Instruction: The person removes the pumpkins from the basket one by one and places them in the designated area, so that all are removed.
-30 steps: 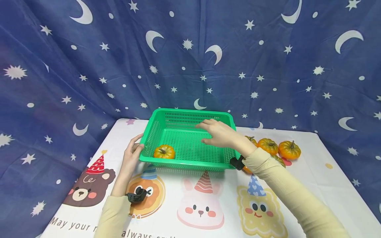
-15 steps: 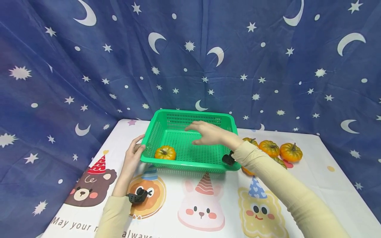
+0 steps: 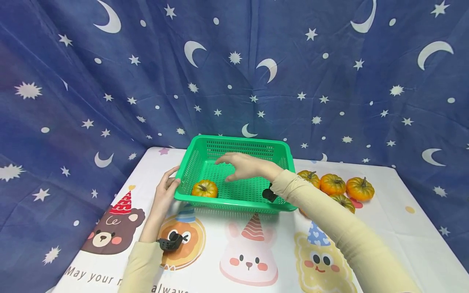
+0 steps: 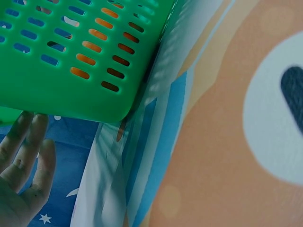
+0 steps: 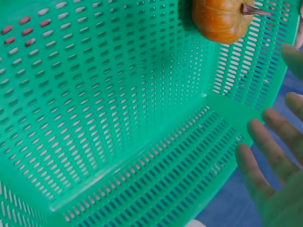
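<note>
A green plastic basket [image 3: 238,203] with slotted walls stands on the table. One small orange pumpkin [image 3: 204,189] lies in its front left corner, stem up. My left hand [image 3: 165,194] is at the basket's left side; its fingertips touch the rim. In the left wrist view those fingers [image 4: 33,146] look nearly straight against the basket's edge. Over the basket's interior hovers my right hand [image 3: 246,166], fingers spread and holding nothing, to the right of the pumpkin and apart from it. The right wrist view has the same pumpkin [image 5: 222,19] at the top, beyond the fingertips.
Several more pumpkins [image 3: 332,184] sit right of the basket, one partly hidden by my right sleeve [image 3: 329,219]. A white cloth [image 3: 384,228] with cartoon prints covers the table. Behind it hangs a blue curtain [image 3: 220,73] with moons and stars.
My right hand has moved left across the basket, closer to the pumpkin inside, still with nothing in it. The left hand stays at the rim, and the basket and pumpkins keep their places.
</note>
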### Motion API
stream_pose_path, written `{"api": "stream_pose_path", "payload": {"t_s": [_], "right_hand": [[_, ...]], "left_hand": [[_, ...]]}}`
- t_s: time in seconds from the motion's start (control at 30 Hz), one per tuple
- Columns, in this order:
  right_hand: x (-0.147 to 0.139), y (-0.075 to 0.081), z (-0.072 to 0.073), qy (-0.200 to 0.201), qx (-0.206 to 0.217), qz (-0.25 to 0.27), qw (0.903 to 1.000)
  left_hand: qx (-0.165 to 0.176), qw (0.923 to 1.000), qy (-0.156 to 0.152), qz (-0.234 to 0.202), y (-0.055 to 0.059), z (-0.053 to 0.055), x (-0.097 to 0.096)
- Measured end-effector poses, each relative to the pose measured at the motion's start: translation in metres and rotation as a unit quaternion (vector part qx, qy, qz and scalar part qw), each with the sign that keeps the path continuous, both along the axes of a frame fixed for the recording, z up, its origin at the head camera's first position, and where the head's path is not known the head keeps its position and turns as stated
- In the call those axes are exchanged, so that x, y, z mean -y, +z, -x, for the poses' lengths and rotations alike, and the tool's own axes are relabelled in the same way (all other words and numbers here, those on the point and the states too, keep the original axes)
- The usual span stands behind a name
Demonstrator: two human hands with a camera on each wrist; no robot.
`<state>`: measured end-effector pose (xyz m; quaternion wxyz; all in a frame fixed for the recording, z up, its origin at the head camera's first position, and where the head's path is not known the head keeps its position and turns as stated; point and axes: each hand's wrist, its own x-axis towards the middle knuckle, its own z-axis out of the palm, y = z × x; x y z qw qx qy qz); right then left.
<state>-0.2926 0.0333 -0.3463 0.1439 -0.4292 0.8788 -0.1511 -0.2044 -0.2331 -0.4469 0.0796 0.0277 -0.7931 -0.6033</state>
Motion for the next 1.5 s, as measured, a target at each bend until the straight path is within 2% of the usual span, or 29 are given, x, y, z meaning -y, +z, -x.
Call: {"api": "stream_pose_path", "payload": {"t_s": [0.3,0.47,0.6,0.87,1.1,1.27,1.5], "right_hand": [[0.021,-0.016,0.009,0.028,0.021,-0.010,0.9994],[0.028,-0.024,0.012,0.034,0.041,-0.005,0.9986],[0.033,-0.031,0.014,0.040,0.042,-0.012,0.9982],[0.046,-0.042,0.016,0.064,0.063,-0.017,0.9958],[0.054,-0.047,0.014,0.056,0.089,-0.019,0.9943],[0.060,-0.053,0.015,0.069,0.090,-0.023,0.9933],[0.065,-0.060,0.013,0.082,0.067,-0.051,0.9931]], "left_hand": [[-0.005,1.0000,0.002,-0.004,0.001,-0.001,0.001],[-0.006,0.9999,-0.001,-0.015,-0.001,0.000,0.001],[-0.005,0.9998,0.000,-0.019,-0.001,0.001,0.001],[-0.004,0.9999,0.004,-0.014,-0.001,0.000,0.000],[0.000,0.9999,0.000,-0.016,-0.001,0.000,0.001],[-0.006,0.9997,0.001,-0.023,-0.001,0.001,0.000],[-0.009,0.9996,-0.002,-0.026,-0.001,0.000,0.000]]}}
